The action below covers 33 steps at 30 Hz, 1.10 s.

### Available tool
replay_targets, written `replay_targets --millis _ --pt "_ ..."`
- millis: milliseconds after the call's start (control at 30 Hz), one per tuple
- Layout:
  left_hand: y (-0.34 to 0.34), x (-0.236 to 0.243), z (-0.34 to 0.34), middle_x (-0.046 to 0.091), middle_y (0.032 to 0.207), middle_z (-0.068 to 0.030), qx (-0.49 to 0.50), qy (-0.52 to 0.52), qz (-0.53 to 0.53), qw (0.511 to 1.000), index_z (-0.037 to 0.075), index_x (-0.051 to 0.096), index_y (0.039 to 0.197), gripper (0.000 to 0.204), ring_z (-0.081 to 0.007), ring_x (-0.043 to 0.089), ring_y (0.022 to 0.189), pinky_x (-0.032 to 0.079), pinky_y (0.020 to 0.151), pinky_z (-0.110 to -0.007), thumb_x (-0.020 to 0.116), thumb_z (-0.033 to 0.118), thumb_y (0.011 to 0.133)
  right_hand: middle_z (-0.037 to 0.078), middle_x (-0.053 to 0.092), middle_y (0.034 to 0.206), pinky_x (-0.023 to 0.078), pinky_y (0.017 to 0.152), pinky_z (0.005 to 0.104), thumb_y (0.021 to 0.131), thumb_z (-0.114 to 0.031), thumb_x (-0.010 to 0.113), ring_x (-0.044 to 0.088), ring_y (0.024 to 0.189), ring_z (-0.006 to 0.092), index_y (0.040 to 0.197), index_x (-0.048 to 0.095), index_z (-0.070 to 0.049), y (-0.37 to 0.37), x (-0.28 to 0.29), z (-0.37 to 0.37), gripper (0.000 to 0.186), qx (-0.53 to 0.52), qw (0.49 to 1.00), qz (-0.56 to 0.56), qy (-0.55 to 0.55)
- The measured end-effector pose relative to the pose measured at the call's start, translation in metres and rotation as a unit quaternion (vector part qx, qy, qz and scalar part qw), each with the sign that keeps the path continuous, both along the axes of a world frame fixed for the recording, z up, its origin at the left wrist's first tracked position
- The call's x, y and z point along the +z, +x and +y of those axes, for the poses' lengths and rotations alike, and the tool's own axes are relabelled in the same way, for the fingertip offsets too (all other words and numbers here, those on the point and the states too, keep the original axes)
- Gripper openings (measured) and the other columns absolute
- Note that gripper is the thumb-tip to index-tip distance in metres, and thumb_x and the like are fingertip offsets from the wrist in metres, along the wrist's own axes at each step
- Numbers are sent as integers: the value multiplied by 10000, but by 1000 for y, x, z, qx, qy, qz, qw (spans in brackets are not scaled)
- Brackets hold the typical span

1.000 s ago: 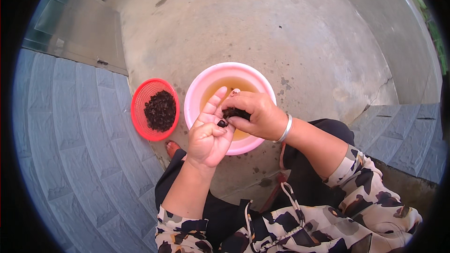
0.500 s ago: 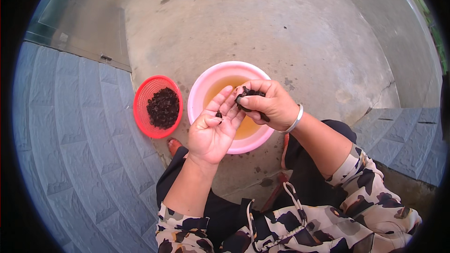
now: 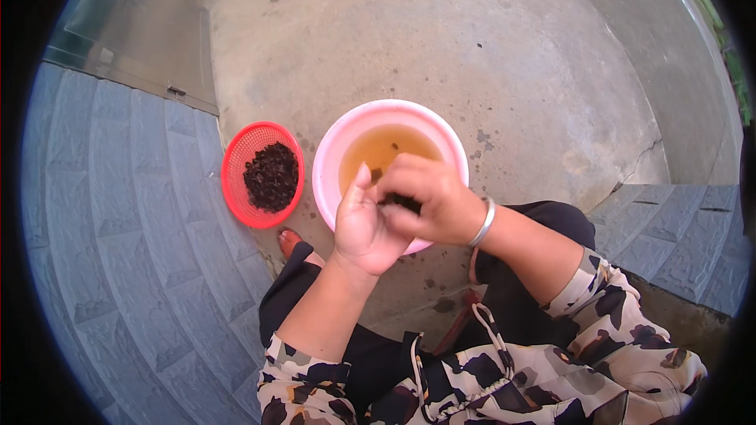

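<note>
Over a pink basin (image 3: 327, 145) of yellowish-brown water (image 3: 417, 145), my two hands meet. My right hand (image 3: 441, 201), with a silver bangle on its wrist, closes round a clump of dark, crinkled pieces like wood ear mushroom (image 3: 402, 203); motion blurs its fingers. Below and against it, my left hand (image 3: 366, 232) is palm up, thumb raised and apart. Its other fingers are mostly covered by the right hand. A small dark bit (image 3: 395, 145) shows in the water. Left of the basin, a red mesh basket (image 3: 236, 197) holds a heap of similar dark pieces (image 3: 272, 179).
A grey-blue brick-patterned wall (image 3: 134, 228) runs along the left, with a metal door (image 3: 150, 39) beyond it. My foot (image 3: 289, 242) is just below the basket. Concrete floor (image 3: 394, 31) with damp spots surrounds the basin; another low wall (image 3: 669, 228) stands right.
My right hand has moved down and left, onto the left hand's fingers. The left thumb has lifted, and the small dark bit by it no longer shows. More of the basin's water is visible.
</note>
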<state>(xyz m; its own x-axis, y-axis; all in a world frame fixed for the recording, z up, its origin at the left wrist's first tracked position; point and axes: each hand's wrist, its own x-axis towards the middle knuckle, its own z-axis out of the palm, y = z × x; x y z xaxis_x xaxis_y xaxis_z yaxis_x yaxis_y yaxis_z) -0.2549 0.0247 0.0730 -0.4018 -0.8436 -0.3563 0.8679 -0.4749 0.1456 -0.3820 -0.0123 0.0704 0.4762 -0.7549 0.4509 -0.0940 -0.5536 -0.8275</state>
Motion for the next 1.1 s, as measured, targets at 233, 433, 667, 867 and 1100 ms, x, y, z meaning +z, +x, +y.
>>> replay_targets --millis 233,433,667,867,1100 --pt "-5 -21 4 477 1201 -186 -16 -52 72 996 -17 431 1199 429 -284 461 1121 313 1001 -396 284 283 930 119 510 797 378 649 376 484 9 556 482 699 272 732 565 -16 3 1 9 249 45 990 56 -117" --pt "-16 -11 -2 492 1157 -100 54 -6 -70 996 37 443 1185 418 -208 456 1106 333 976 -339 276 326 932 131 516 838 400 705 343 539 17 502 500 739 257 825 552 0 3 15 5 291 15 994 -7 -112" --pt "-23 -4 -11 528 1131 -37 94 7 4 996 137 542 1077 267 -196 485 1069 373 921 -365 424 266 875 147 556 880 432 813 334 856 -157 356 549 844 218 1012 474 65 12 16 -2 295 -61 849 -401 339" --pt "-3 -19 -2 525 1099 -47 39 34 -7 999 125 544 1034 254 -208 452 1091 353 928 -400 421 277 871 150 558 889 430 829 358 857 -181 367 555 861 236 1024 470 57 16 23 -2 307 26 852 -386 353" --pt "14 -7 11 539 1080 -99 1 53 -48 997 81 535 1035 268 -275 479 1073 368 947 -450 464 260 849 137 583 908 466 804 348 831 -27 393 578 874 221 983 507 40 11 23 -1 202 69 834 -313 450"
